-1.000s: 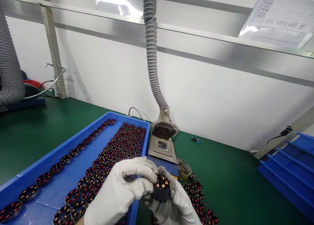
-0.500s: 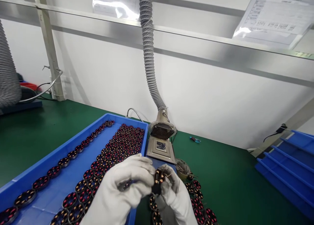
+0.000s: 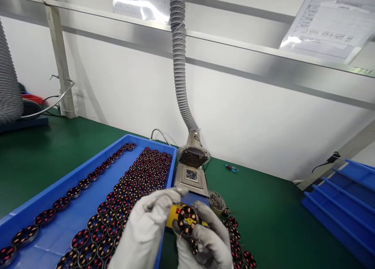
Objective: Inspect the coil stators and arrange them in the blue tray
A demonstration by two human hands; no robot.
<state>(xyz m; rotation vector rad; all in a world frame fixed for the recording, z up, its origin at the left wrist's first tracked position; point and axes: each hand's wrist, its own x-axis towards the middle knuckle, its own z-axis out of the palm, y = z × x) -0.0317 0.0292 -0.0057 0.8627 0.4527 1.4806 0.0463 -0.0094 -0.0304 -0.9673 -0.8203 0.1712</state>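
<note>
My right hand [image 3: 205,230], in a white glove with greyed fingers, grips a round motor stator [image 3: 188,220] with copper windings round a dark core. Its round face is turned toward me, and a thin wire end sticks out below. My white-gloved left hand [image 3: 154,214] is up to the left of the stator, apart from it. Its fingertips are smeared by motion, so what is between them, if anything, cannot be made out. Behind the hands stands a solder pot [image 3: 191,178] with a metal top, yellow front and red digits, partly hidden by the hands.
A blue tray [image 3: 43,253] on the left holds many stators in rows. More stators [image 3: 234,237] lie right of my right hand, beside a small cup of scraps [image 3: 216,201]. A fume hose [image 3: 179,61] hangs over the pot. Blue stacked trays [image 3: 342,206] stand right; small cutters [image 3: 231,168] lie behind.
The stator has turned from between both hands to show its face in my right hand. My left hand has drawn away from it to the left. The yellow front now shows.
</note>
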